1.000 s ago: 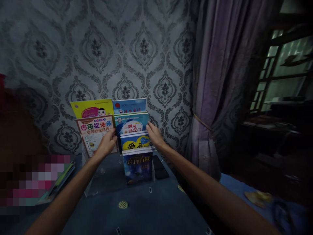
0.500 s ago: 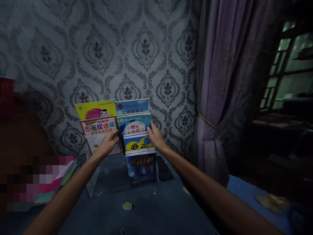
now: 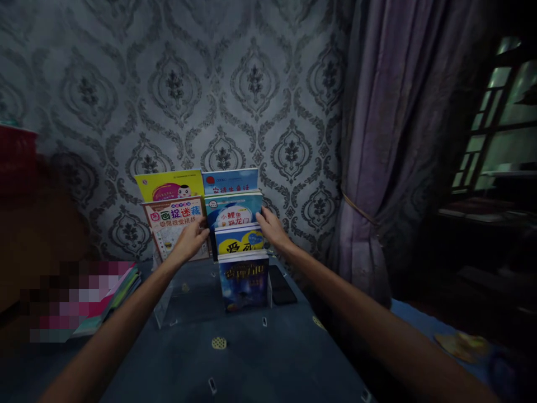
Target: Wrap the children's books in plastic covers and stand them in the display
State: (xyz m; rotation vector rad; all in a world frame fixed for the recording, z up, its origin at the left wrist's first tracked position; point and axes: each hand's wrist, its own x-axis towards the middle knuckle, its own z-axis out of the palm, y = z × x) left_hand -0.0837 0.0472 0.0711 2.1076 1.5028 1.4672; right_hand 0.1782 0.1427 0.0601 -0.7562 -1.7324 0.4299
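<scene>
My left hand (image 3: pixel 190 242) has its fingers closed at the left edge of a teal picture book (image 3: pixel 234 208). At that book's right edge is my right hand (image 3: pixel 272 228), its thumb toward the front cover. The teal book stands upright behind a blue-and-yellow book (image 3: pixel 239 242) and a dark blue book (image 3: pixel 244 282). Behind it rises a light blue book (image 3: pixel 230 180). Left of these, a cartoon-covered puzzle book (image 3: pixel 174 221) stands before a yellow book (image 3: pixel 168 182). A clear stand panel (image 3: pixel 163 307) shows below; the books' lower parts are mostly hidden.
The blue tablecloth (image 3: pixel 251 364) has yellow dotted shapes on it. A dark flat object (image 3: pixel 282 286) lies right of the stand. Stacked books (image 3: pixel 119 288) are at left, a red container (image 3: pixel 17 159) behind. Patterned wall (image 3: pixel 251 112) and purple curtain (image 3: pixel 377 140) bound the back.
The view has shifted slightly, so the books and hands appear a little farther right. Both hands stay at the teal book's edges, and the books keep their arrangement.
</scene>
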